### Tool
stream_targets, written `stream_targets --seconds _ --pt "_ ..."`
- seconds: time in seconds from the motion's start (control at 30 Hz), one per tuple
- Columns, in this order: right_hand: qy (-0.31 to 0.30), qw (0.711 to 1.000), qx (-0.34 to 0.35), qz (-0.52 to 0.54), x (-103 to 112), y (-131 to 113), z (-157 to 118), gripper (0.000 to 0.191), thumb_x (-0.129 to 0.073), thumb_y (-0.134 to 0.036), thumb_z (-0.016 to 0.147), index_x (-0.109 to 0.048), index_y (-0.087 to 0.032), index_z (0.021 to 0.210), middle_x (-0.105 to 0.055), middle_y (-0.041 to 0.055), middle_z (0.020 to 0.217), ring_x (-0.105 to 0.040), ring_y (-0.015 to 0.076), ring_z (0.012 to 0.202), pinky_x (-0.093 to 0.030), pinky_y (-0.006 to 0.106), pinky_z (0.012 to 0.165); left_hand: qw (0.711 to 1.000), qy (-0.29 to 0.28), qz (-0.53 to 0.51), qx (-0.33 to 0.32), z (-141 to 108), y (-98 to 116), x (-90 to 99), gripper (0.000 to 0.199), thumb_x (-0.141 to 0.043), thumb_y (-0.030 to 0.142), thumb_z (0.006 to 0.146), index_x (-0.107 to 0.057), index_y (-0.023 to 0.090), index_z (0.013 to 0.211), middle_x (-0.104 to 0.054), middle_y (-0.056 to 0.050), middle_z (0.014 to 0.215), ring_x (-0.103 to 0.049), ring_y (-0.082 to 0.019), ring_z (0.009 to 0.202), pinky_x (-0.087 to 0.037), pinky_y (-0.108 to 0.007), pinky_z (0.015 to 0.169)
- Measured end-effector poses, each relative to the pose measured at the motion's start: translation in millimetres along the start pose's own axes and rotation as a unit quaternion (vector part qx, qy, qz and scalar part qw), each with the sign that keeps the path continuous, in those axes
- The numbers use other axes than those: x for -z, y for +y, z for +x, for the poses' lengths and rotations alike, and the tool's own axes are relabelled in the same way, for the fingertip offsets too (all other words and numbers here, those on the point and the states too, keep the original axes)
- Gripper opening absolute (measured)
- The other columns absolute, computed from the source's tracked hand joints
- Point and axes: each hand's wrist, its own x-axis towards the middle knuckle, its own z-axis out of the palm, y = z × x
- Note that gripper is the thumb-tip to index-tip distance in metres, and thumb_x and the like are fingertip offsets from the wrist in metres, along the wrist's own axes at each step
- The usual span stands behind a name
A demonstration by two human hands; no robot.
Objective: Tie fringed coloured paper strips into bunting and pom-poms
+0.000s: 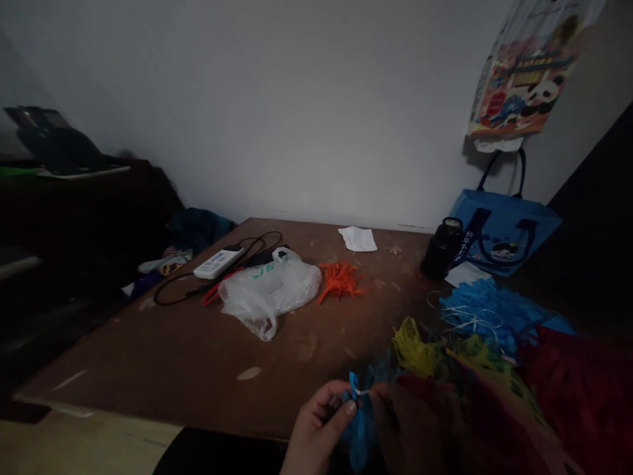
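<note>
My left hand is closed at the table's front edge, thumb and fingers pinching a blue strip that looks like ribbon or fabric. A thin white string curves around the upper part of that strip. Just to the right, my right hand is dark and partly shaded, its fingertips closed at the end of the string. Beside it lie a yellow bundle of strips and a dark red heap of strips.
Blue strips with loose white strings pile at the right, before a black bottle and a blue tote bag. Orange strips, a clear plastic bag, a white power bank-like box and white paper lie on the brown table.
</note>
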Motion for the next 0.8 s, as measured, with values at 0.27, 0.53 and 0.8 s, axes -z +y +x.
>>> stream_targets --seconds 0.27,0.53,0.8 --pt "0.052 0.997 -0.016 -0.056 -3.2 4.4 2.6 0.047 -0.036 -0.046 0.100 -0.064 -0.024 0.070 -0.068 -0.0003 0.056 -0.066 0.0123 0.050 -0.048 0.018 0.051 0.997 0.019 0.061 -0.046 -2.5 2.0 -1.1 0.038 -0.088 0.048 0.058 -0.074 0.018 0.077 -0.066 -0.001 0.070 -0.055 -0.012 0.065 -0.043 -0.019 0.062" --pt "0.017 0.999 0.030 0.041 -13.9 7.4 -3.5 0.043 -0.039 -0.040 0.098 -0.057 -0.022 0.064 -0.062 -0.0020 0.052 -0.060 0.0095 0.043 -0.043 0.016 0.045 0.994 0.026 0.091 -0.059 -4.5 2.2 -1.6 0.038 -0.086 0.050 0.060 -0.075 0.019 0.079 -0.069 -0.002 0.074 -0.058 -0.015 0.071 -0.046 -0.019 0.067" --pt "-0.007 0.983 -0.090 0.158 -9.3 -1.1 -0.9 0.034 -0.048 -0.048 0.092 -0.066 -0.025 0.075 -0.070 -0.0010 0.062 -0.067 0.0126 0.052 -0.050 0.015 0.051 0.974 -0.030 0.192 -0.114 0.5 -3.1 13.7 0.029 -0.076 0.048 0.075 -0.075 0.021 0.086 -0.073 -0.004 0.085 -0.064 -0.019 0.083 -0.050 -0.021 0.076"
